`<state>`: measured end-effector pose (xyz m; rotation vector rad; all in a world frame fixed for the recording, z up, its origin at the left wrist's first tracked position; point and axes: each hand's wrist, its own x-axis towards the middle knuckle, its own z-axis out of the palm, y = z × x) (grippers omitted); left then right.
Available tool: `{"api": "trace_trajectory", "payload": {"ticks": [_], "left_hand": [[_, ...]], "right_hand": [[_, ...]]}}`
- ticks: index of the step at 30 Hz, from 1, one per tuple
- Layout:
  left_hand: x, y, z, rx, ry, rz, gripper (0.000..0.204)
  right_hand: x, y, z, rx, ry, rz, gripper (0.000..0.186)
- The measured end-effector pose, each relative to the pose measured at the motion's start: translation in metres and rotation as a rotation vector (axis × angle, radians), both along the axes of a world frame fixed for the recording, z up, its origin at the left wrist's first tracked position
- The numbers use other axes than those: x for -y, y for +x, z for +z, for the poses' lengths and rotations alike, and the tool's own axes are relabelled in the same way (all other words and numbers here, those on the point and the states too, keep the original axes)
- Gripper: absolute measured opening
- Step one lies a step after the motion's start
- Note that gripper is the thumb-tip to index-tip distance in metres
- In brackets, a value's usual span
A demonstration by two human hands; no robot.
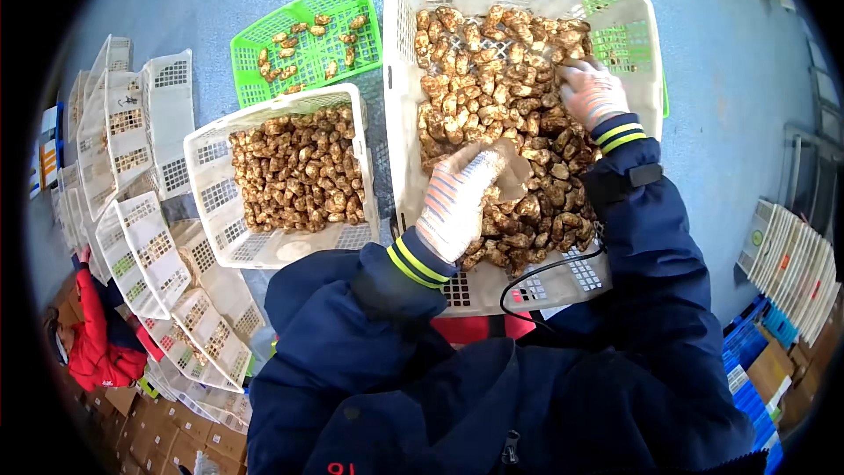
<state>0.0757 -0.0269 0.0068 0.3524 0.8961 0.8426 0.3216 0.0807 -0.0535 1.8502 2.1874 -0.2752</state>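
Reaches with striped, white-gloved left hand [466, 189] and right hand [591, 92] among small, knobbly brown tuber-like pieces [492, 92], heaped beneath and between both inside a white rectangular plastic basket [397, 53]. Cannot tell whether open or gripping any.

A smooth, light-blue floor [721, 114] spreads across the far side and down the right. On the left, white plastic crates with perforated grid walls [169, 92] stand in crowded, slanting rows that run from far to near. Just beside the rows' left edge is a person in a red jacket and dark trousers [101, 343], one arm raised toward the crates. Brown cardboard boxes with flat tops [176, 440] fill the near left corner. On the right, a row of thin, whitish slab-like pieces [791, 251] leans together, with small orange and red patches among them. Nearer, bright-blue plastic crates [747, 400] stand beside a tan cardboard piece [768, 371].
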Motion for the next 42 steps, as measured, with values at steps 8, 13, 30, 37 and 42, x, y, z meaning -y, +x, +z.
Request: {"api": "trace_trajectory", "payload": {"ticks": [8,13,30,37,42], "left_hand": [[-0.004,0.000,0.006,-0.199,0.031,-0.172,0.033],[0.000,0.000,-0.004,-0.133,-0.106,-0.124,0.024],[0.001,0.009,-0.008,-0.074,-0.093,-0.027,0.022],[-0.001,0.007,0.001,-0.058,-0.039,-0.077,0.024],[-0.007,0.008,0.017,-0.163,0.004,-0.114,0.025]], "right_hand": [[-0.006,-0.037,0.010,-0.277,0.216,0.302,0.040],[-0.018,-0.001,-0.019,-0.030,0.127,-0.001,0.041],[-0.016,-0.040,0.003,-0.119,-0.289,-0.019,0.048],[0.004,-0.031,-0.017,-0.262,-0.040,-0.036,0.046],[-0.004,-0.033,-0.011,-0.298,-0.137,0.050,0.039]]}}
